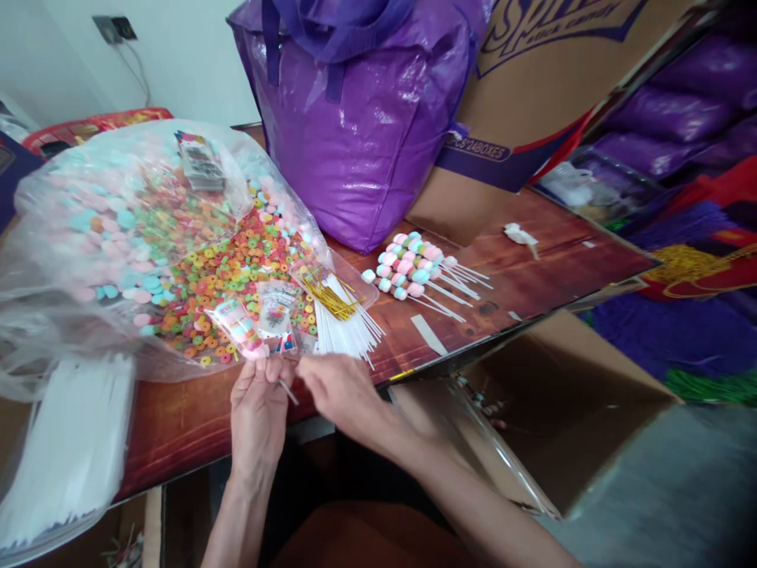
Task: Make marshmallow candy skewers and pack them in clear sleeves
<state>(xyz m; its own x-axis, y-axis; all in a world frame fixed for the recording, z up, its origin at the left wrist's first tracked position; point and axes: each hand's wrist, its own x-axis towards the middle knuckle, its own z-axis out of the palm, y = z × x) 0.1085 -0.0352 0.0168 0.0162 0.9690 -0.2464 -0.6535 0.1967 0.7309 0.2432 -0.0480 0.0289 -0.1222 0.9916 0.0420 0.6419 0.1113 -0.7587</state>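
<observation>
Near the table's front edge, my left hand [259, 406] is closed on a candy skewer [240, 327] in a clear printed wrapper. Its pastel marshmallow end points away from me, and its white stick [289, 392] sticks out below the fingers. My right hand [343, 394] is beside it, fingers curled in at the wrapper's lower end; whatever they pinch is hidden. Just beyond lie a small printed bag [277, 308], gold twist ties [332, 293] and white sticks [346, 335]. Several finished skewers [411, 264] are stacked to the right.
A large clear plastic bag [53, 237] spreads across the left with ring candies [228, 252] and marshmallows on it. More white sticks [71, 434] lie at the left edge. Behind stand a purple bag [355, 134] and a cardboard box [532, 102]. An open carton [561, 402] sits below right.
</observation>
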